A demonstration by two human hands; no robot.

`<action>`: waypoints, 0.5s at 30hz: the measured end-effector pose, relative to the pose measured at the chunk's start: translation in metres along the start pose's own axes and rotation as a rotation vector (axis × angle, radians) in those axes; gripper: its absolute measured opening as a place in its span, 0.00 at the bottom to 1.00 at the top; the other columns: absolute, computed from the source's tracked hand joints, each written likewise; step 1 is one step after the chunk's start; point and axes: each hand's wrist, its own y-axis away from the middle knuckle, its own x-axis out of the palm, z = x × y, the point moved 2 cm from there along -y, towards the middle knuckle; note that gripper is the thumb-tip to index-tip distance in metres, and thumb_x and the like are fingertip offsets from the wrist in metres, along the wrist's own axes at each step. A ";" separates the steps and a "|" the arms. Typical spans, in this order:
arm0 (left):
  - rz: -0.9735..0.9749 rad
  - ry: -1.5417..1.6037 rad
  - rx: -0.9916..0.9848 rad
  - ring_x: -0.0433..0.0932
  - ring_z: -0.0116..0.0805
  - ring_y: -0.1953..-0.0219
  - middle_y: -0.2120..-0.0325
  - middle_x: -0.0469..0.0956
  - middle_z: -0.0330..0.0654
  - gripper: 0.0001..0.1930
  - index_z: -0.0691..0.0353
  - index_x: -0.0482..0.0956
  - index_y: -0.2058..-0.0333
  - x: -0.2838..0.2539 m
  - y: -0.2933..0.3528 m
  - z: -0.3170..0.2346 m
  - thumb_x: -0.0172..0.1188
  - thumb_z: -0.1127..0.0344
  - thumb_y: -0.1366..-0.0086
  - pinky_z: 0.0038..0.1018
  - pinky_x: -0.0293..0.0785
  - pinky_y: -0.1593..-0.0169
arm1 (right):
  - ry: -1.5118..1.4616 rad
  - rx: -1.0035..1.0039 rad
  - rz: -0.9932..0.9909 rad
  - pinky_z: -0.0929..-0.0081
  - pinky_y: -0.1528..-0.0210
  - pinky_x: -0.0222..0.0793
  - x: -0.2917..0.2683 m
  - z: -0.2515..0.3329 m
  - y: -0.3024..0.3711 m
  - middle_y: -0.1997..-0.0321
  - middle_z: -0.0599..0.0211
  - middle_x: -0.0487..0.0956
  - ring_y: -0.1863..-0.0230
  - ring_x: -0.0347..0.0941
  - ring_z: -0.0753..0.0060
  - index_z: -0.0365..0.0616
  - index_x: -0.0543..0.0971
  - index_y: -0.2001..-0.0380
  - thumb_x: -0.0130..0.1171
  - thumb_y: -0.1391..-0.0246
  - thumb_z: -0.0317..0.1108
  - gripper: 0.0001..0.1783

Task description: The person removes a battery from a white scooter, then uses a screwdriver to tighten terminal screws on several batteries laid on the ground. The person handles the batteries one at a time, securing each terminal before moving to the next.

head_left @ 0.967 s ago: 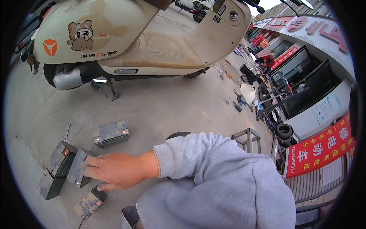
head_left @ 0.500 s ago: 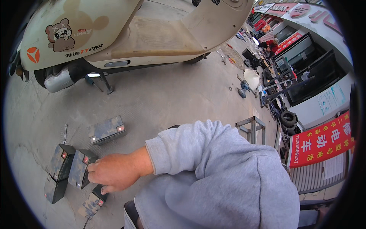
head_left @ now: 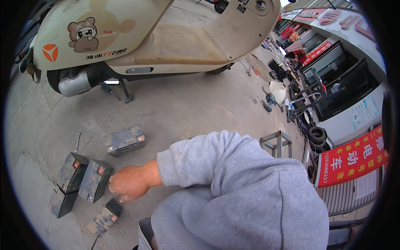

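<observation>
My right hand [head_left: 131, 182], back upward and fingers loosely curled, hovers at the right side of an upright dusty battery [head_left: 95, 179]. Thumb and fingers stand a little apart; I see nothing between them, though the palm is hidden. Left of that battery stands another battery [head_left: 71, 168], with a further one [head_left: 64, 203] against its near end. Below the hand is a battery [head_left: 103, 218] with a cable at its near end. Farther off, a separate battery [head_left: 125, 139] lies on the ground. My left hand is not in view.
A beige electric scooter [head_left: 175, 46] stands on its stand across the far side. A wrench [head_left: 78, 142] lies beyond the batteries, a screwdriver [head_left: 110, 91] under the scooter. Power tools [head_left: 270, 102], a metal stool frame [head_left: 277, 141] and tyres [head_left: 317, 135] are at right.
My right hand has drawn back to the right from the upright battery, and more of its terminal end shows. The whole view has shifted slightly, so the scooter and batteries appear farther right.
</observation>
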 end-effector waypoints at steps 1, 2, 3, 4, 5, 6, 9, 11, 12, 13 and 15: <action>0.003 -0.003 0.004 0.75 0.39 0.64 0.65 0.80 0.51 0.19 0.74 0.80 0.61 -0.001 0.000 0.002 0.64 0.58 0.34 0.34 0.73 0.56 | 0.010 0.015 0.043 0.50 0.57 0.72 0.003 -0.001 -0.003 0.61 0.47 0.77 0.57 0.76 0.42 0.34 0.78 0.65 0.65 0.50 0.45 0.22; 0.007 -0.006 0.008 0.75 0.39 0.64 0.66 0.80 0.51 0.19 0.74 0.80 0.61 -0.003 0.000 0.004 0.64 0.58 0.34 0.34 0.73 0.56 | 0.018 0.030 0.086 0.50 0.56 0.72 0.005 -0.003 -0.004 0.59 0.48 0.76 0.57 0.75 0.42 0.34 0.77 0.64 0.65 0.50 0.46 0.22; 0.010 -0.009 0.012 0.75 0.39 0.64 0.66 0.80 0.51 0.19 0.74 0.80 0.61 -0.004 0.000 0.005 0.64 0.58 0.34 0.34 0.73 0.56 | 0.024 0.036 0.103 0.50 0.56 0.72 0.008 -0.003 -0.006 0.59 0.48 0.76 0.57 0.75 0.42 0.34 0.77 0.64 0.64 0.49 0.45 0.22; 0.014 0.000 0.033 0.75 0.39 0.64 0.65 0.80 0.51 0.18 0.74 0.80 0.61 -0.004 -0.001 0.004 0.64 0.59 0.34 0.34 0.74 0.56 | 0.031 0.042 0.122 0.50 0.56 0.72 0.010 -0.004 -0.008 0.59 0.48 0.76 0.57 0.75 0.42 0.34 0.77 0.64 0.64 0.49 0.45 0.22; 0.015 0.007 0.053 0.76 0.39 0.63 0.65 0.81 0.51 0.17 0.74 0.80 0.61 -0.003 -0.002 0.002 0.64 0.61 0.35 0.34 0.74 0.56 | 0.046 0.055 0.121 0.50 0.56 0.71 0.012 -0.006 -0.009 0.60 0.48 0.76 0.57 0.75 0.42 0.35 0.77 0.64 0.64 0.49 0.45 0.21; 0.016 0.014 0.073 0.76 0.39 0.63 0.65 0.81 0.51 0.16 0.75 0.80 0.61 -0.001 -0.002 -0.001 0.64 0.63 0.35 0.34 0.74 0.56 | 0.039 0.076 0.103 0.50 0.56 0.72 0.015 -0.008 -0.010 0.60 0.47 0.77 0.57 0.76 0.41 0.35 0.77 0.64 0.64 0.49 0.45 0.21; 0.076 0.167 -0.165 0.78 0.37 0.58 0.58 0.79 0.49 0.14 0.75 0.76 0.55 0.009 -0.007 -0.003 0.58 0.68 0.31 0.31 0.74 0.50 | 0.072 0.069 0.070 0.51 0.55 0.72 0.030 -0.009 -0.027 0.58 0.47 0.77 0.56 0.76 0.41 0.36 0.75 0.62 0.65 0.50 0.43 0.21; -0.012 0.119 -0.191 0.76 0.31 0.60 0.59 0.78 0.44 0.13 0.74 0.76 0.53 0.005 0.003 -0.004 0.58 0.70 0.31 0.28 0.73 0.50 | 0.083 0.051 0.147 0.52 0.52 0.72 0.050 -0.005 -0.043 0.53 0.50 0.73 0.51 0.73 0.43 0.38 0.69 0.59 0.65 0.50 0.39 0.21; 0.030 0.144 -0.094 0.76 0.27 0.61 0.62 0.79 0.41 0.12 0.72 0.77 0.54 0.004 0.006 -0.008 0.60 0.71 0.33 0.24 0.72 0.52 | 0.095 0.004 0.100 0.52 0.52 0.72 0.058 -0.001 -0.054 0.54 0.51 0.73 0.51 0.72 0.44 0.39 0.69 0.58 0.66 0.50 0.37 0.22; 0.043 0.202 -0.108 0.75 0.25 0.62 0.63 0.79 0.39 0.11 0.70 0.78 0.55 0.003 0.010 -0.011 0.62 0.72 0.35 0.22 0.71 0.55 | 0.102 -0.020 0.094 0.55 0.50 0.72 0.070 0.005 -0.068 0.52 0.51 0.72 0.50 0.71 0.46 0.37 0.69 0.52 0.67 0.51 0.38 0.27; 0.053 0.205 -0.117 0.75 0.23 0.64 0.66 0.79 0.37 0.11 0.70 0.80 0.58 0.003 0.010 -0.016 0.66 0.72 0.38 0.22 0.71 0.57 | 0.128 -0.110 0.042 0.58 0.45 0.69 0.097 0.022 -0.095 0.47 0.53 0.70 0.45 0.68 0.50 0.34 0.64 0.41 0.71 0.56 0.41 0.42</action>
